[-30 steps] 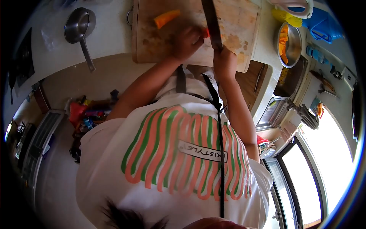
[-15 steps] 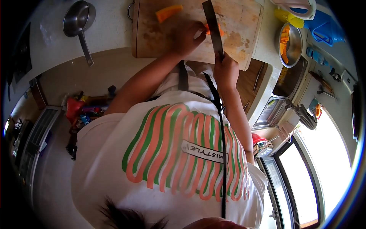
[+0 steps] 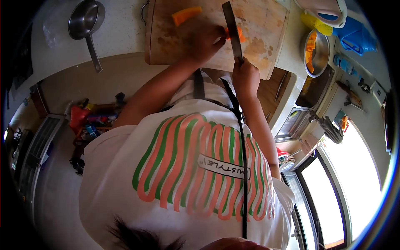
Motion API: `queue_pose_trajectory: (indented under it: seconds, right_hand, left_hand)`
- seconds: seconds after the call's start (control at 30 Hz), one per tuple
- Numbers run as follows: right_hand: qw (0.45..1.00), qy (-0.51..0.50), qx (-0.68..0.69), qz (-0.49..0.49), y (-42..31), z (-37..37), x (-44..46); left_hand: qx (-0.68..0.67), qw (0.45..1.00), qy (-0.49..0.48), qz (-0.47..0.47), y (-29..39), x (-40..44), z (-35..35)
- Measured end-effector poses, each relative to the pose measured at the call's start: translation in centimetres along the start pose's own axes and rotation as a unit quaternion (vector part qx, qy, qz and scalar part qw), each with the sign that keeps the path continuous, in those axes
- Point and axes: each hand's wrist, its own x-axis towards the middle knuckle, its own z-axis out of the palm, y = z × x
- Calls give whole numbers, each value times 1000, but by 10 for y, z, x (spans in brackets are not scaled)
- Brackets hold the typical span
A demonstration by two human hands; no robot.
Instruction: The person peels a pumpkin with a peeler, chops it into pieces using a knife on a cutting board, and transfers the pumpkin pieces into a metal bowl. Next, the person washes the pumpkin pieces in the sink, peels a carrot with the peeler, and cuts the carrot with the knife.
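My right hand is closed round the handle of a kitchen knife, its long dark blade pointing away from me over a wooden cutting board. Just left of the blade, my left hand has its fingers bent and pinched on a piece of orange pumpkin, mostly hidden by the fingers and knife. Small cut pumpkin bits lie right of the blade. Farther back on the board rests a larger pumpkin slice, apart from both hands.
A steel bowl with orange pieces stands right of the board, beside the sink. Behind it are a yellow object and a blue container. A small saucepan sits on the counter to the left.
The knife and right hand have shifted very slightly, with the blade still beside my left fingers. My left hand stays at the pumpkin piece. The whole view has moved a little.
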Motion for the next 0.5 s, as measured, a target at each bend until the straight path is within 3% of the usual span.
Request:
queue_pose_trajectory:
  seconds: [0.27,0.4,0.5]
  right_hand:
    - [997,-48,-49,43,-15,20,30]
    - [999,-51,-7,-8,5,24,45]
    - [997,8,74,-24,10,11,39]
  left_hand:
    - [-17,1000,-13,-23,-7,-3,-1]
    - [-22,1000,-1,-19,-1,-2,0]
    - [-16,1000,-3,-19,-1,0,0]
